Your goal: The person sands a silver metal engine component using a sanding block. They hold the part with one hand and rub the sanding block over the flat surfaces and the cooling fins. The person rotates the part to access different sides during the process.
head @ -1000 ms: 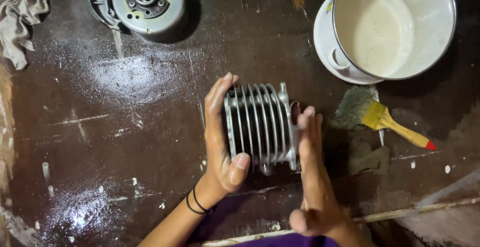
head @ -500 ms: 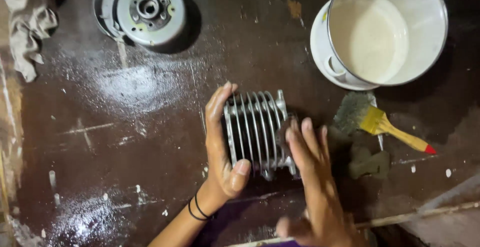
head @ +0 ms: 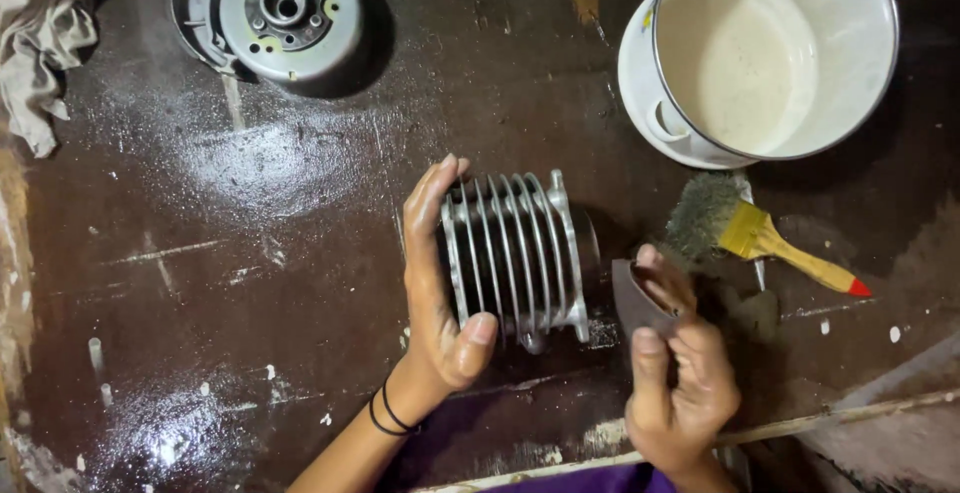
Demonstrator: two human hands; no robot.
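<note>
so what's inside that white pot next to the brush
The white pot holds a pale, milky liquid covering most of its bottom. Anything lying beneath that liquid cannot be seen.

Silver finned cylinder (head: 515, 253), yellow-handled red-tipped brush (head: 760, 238), white pot (head: 770, 53)

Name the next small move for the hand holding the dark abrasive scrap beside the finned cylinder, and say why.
Probably bring the right hand with the folded scrap back onto the finned cylinder: the scrap sits just off its end, while the left hand steadies it.
</note>
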